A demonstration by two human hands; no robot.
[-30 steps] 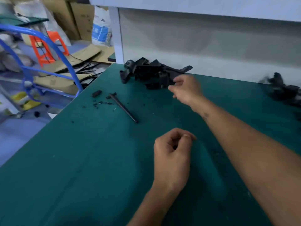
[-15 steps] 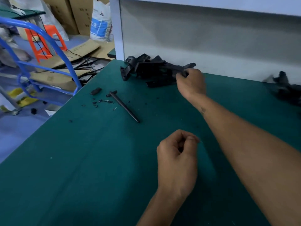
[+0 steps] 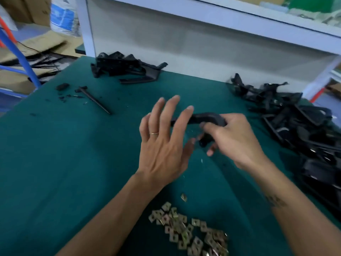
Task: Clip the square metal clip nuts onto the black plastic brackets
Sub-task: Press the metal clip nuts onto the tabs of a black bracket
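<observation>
Right hand is curled around a black plastic bracket, a curved piece held up over the middle of the green mat. The fingers wrap the bracket's right end, and its left end sticks out toward the other hand. Left hand is spread wide, fingers straight and fanned, holding nothing, with its index fingertip just in front of the bracket's left part. There's a thin ring on one of its fingers.

The square metal clip nuts sit in a loose brassy pile on the mat near the bottom edge, between the two forearms, with one stray nut lying a bit beyond the pile.

More brackets: a small heap at the far left of the mat against the white panel, and a much bigger heap along the right side. A black rod lies on the mat at far left with little black scraps around it.

As for writing, there's a white sack with a blue printed label on the floor at top left, but it's too blurry to read anything. Cardboard lies flat on the floor beside it.
</observation>
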